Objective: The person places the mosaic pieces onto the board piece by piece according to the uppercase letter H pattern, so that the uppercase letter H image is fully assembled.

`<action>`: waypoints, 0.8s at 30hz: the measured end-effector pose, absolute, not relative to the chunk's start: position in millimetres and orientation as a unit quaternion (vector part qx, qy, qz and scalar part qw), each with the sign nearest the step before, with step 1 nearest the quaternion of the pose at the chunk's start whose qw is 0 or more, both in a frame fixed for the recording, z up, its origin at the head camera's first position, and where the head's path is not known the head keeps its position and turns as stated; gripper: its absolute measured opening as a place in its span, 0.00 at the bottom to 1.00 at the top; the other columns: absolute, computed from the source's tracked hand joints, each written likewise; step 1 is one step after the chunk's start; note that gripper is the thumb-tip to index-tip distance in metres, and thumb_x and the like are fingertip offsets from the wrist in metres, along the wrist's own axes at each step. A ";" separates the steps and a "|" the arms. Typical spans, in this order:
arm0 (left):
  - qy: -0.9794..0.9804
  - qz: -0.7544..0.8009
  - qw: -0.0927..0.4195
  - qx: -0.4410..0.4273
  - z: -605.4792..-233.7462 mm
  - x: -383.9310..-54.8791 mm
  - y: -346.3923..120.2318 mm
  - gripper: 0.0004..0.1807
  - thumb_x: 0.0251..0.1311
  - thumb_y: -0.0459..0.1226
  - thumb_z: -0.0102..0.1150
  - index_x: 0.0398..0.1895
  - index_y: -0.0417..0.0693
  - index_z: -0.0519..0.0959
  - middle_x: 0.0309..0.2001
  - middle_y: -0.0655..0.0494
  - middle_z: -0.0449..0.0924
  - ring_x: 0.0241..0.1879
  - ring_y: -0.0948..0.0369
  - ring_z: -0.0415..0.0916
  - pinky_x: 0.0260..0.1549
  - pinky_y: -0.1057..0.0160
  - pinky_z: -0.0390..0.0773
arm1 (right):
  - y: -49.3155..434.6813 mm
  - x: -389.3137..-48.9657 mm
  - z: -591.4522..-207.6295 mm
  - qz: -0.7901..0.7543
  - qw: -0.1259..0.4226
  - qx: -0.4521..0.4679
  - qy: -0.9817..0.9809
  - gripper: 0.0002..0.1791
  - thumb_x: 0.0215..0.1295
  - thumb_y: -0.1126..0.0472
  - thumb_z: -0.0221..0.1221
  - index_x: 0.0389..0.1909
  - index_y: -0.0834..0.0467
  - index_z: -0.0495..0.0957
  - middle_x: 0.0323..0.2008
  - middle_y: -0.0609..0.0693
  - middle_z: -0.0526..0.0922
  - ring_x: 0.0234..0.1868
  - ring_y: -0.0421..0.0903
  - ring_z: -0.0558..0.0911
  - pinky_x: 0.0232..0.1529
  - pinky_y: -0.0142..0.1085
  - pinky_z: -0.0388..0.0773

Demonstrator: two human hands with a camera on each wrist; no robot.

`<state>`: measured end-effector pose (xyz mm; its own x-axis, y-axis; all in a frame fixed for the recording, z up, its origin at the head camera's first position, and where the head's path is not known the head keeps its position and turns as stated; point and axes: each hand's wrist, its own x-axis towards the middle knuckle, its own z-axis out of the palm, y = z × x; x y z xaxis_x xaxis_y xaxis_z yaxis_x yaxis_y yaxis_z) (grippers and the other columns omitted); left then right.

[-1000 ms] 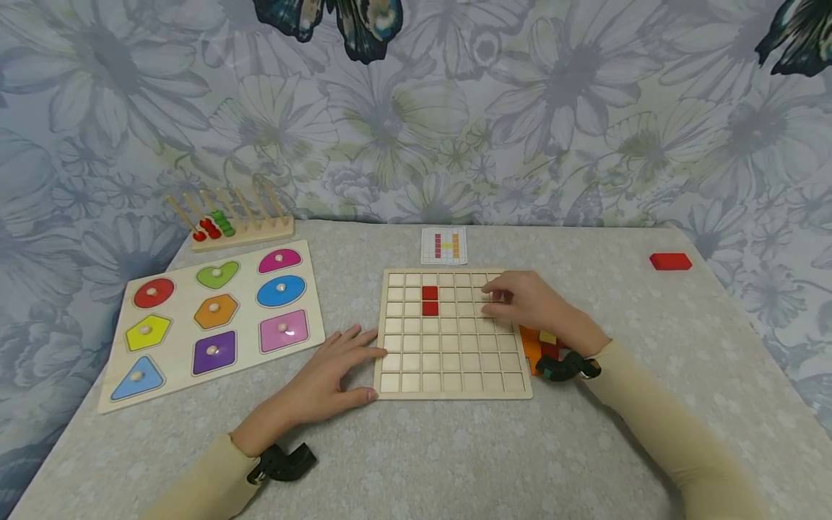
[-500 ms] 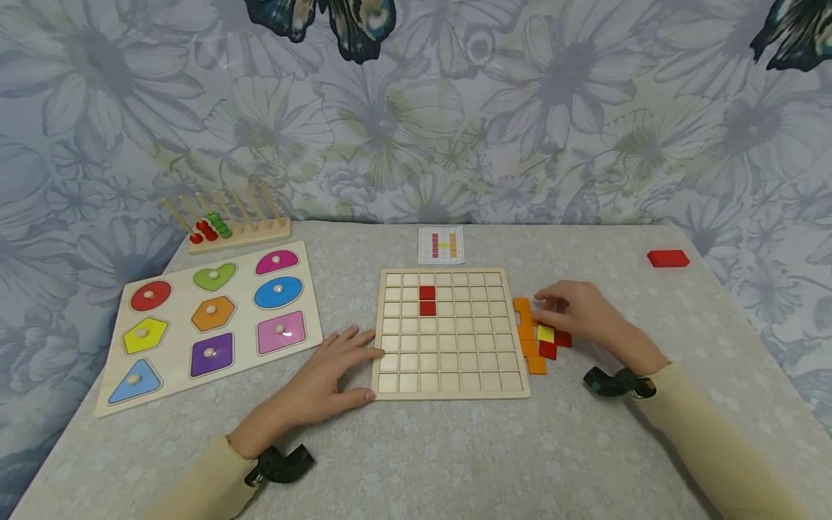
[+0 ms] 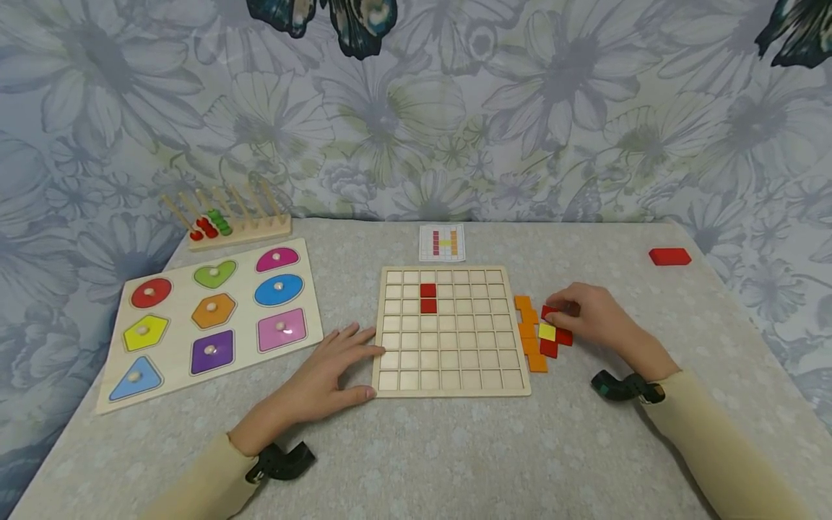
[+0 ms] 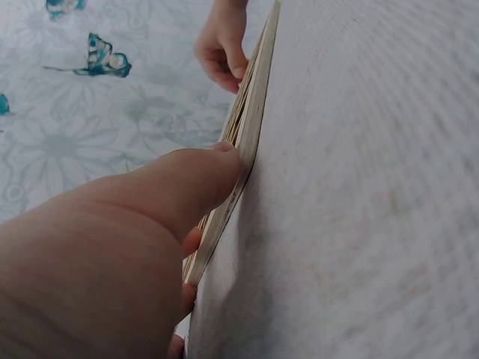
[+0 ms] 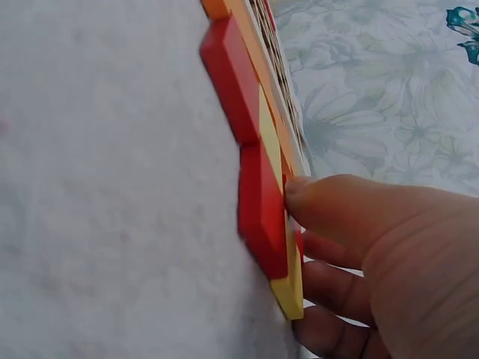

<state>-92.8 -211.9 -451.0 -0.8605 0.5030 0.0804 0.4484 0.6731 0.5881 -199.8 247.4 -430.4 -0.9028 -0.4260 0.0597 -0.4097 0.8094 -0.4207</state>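
Observation:
My right hand [image 3: 591,315] is over the small pile right of the wooden grid board [image 3: 453,395], its thumb and fingers pinching a red square tile [image 3: 547,311]. Beside it lie a yellow tile [image 3: 547,332], other red tiles [image 3: 549,348] and several orange tiles [image 3: 528,331]. In the right wrist view the thumb [image 5: 329,202] meets the pile just above a red tile [image 5: 262,209], and another yellow tile [image 5: 290,298] shows below. Two red tiles [image 3: 428,297] fill cells of the board's third column. My left hand [image 3: 328,375] lies with spread fingers, fingertips at the board's left edge.
A shape puzzle [image 3: 247,278] with knobbed pieces lies at left, with a pegged bead stand [image 3: 250,230] behind it. Beyond the board lies a printed pattern card [image 3: 442,243]. A red block [image 3: 670,256] sits at the far right of the table.
My right hand has gone from above the board's upper right to the tile pile on the right, where it now pinches a red tile. The left hand has stayed at the board's edge.

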 end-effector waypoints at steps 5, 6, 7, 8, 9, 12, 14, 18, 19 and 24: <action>0.914 0.310 0.053 0.257 -449.9 -93.2 -212.6 0.32 0.59 0.48 0.71 0.67 0.55 0.76 0.78 0.46 0.63 0.80 0.38 0.51 0.76 0.31 0.47 | 248.5 -203.4 -430.7 -0.213 0.014 -0.203 0.956 0.14 0.62 0.60 0.69 0.45 0.64 0.86 0.37 0.56 0.86 0.35 0.48 0.77 0.38 0.38 0.77; 0.914 0.310 0.053 0.258 -449.6 -93.0 -212.7 0.32 0.58 0.48 0.71 0.67 0.55 0.76 0.78 0.46 0.63 0.80 0.38 0.51 0.76 0.31 0.47 | 249.0 -203.6 -431.1 -0.211 0.012 -0.203 0.956 0.15 0.61 0.59 0.70 0.46 0.64 0.86 0.37 0.56 0.85 0.35 0.48 0.77 0.38 0.37 0.77; 0.914 0.310 0.052 0.258 -449.5 -92.8 -212.7 0.32 0.58 0.48 0.71 0.67 0.55 0.76 0.78 0.46 0.63 0.80 0.39 0.51 0.76 0.31 0.47 | 249.5 -203.6 -431.4 -0.210 0.010 -0.203 0.956 0.16 0.60 0.59 0.71 0.46 0.64 0.86 0.36 0.55 0.85 0.34 0.47 0.76 0.37 0.37 0.76; 0.914 0.310 0.052 0.257 -449.5 -92.7 -212.8 0.32 0.58 0.48 0.71 0.67 0.55 0.76 0.78 0.46 0.63 0.80 0.39 0.51 0.76 0.32 0.47 | 250.0 -203.5 -431.7 -0.208 0.007 -0.205 0.956 0.17 0.60 0.58 0.72 0.46 0.65 0.86 0.36 0.55 0.84 0.34 0.47 0.76 0.36 0.36 0.76; 0.914 0.310 0.051 0.258 -449.5 -92.5 -212.9 0.32 0.57 0.48 0.71 0.67 0.55 0.77 0.78 0.46 0.63 0.80 0.39 0.51 0.76 0.31 0.47 | 250.4 -203.6 -431.9 -0.207 0.006 -0.205 0.957 0.18 0.59 0.58 0.72 0.46 0.65 0.86 0.35 0.55 0.84 0.34 0.47 0.75 0.35 0.35 0.75; 0.913 0.310 0.047 0.261 -450.0 -92.0 -212.1 0.32 0.57 0.48 0.72 0.66 0.55 0.77 0.77 0.45 0.64 0.79 0.38 0.52 0.75 0.31 0.48 | 251.3 -203.6 -433.1 -0.205 0.006 -0.205 0.957 0.18 0.58 0.58 0.72 0.45 0.64 0.86 0.34 0.54 0.83 0.33 0.47 0.74 0.34 0.34 0.74; 0.913 0.310 0.048 0.260 -450.0 -91.9 -212.0 0.32 0.57 0.47 0.72 0.66 0.55 0.77 0.77 0.46 0.64 0.79 0.38 0.52 0.75 0.31 0.48 | 251.3 -204.2 -433.2 -0.206 0.010 -0.199 0.958 0.17 0.58 0.59 0.71 0.46 0.64 0.86 0.35 0.55 0.83 0.34 0.47 0.74 0.35 0.35 0.75; 0.913 0.314 0.052 0.256 -449.1 -91.8 -212.2 0.32 0.57 0.47 0.71 0.67 0.55 0.77 0.78 0.46 0.63 0.80 0.38 0.51 0.76 0.31 0.47 | 251.5 -204.9 -433.4 -0.207 0.016 -0.191 0.959 0.16 0.59 0.59 0.71 0.46 0.64 0.86 0.36 0.56 0.84 0.35 0.49 0.76 0.38 0.37 0.77; 0.913 0.314 0.053 0.256 -448.8 -91.7 -212.1 0.32 0.57 0.47 0.71 0.67 0.55 0.77 0.78 0.46 0.63 0.80 0.38 0.51 0.76 0.31 0.46 | 251.6 -205.1 -433.6 -0.207 0.016 -0.191 0.959 0.16 0.59 0.59 0.71 0.46 0.64 0.86 0.36 0.56 0.84 0.36 0.49 0.76 0.38 0.37 0.77; 0.913 0.315 0.052 0.256 -448.9 -91.5 -212.0 0.32 0.57 0.47 0.71 0.67 0.55 0.77 0.78 0.46 0.63 0.80 0.38 0.51 0.76 0.31 0.46 | 251.5 -205.4 -433.3 -0.207 0.008 -0.202 0.957 0.16 0.59 0.60 0.71 0.45 0.64 0.86 0.35 0.55 0.83 0.34 0.47 0.74 0.35 0.35 0.75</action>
<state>-91.5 -212.0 -448.9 -0.8638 0.4996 0.0659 0.4339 0.6710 0.6012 -205.4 251.5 -433.3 -0.9185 -0.3896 0.0683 -0.3831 0.8333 -0.3987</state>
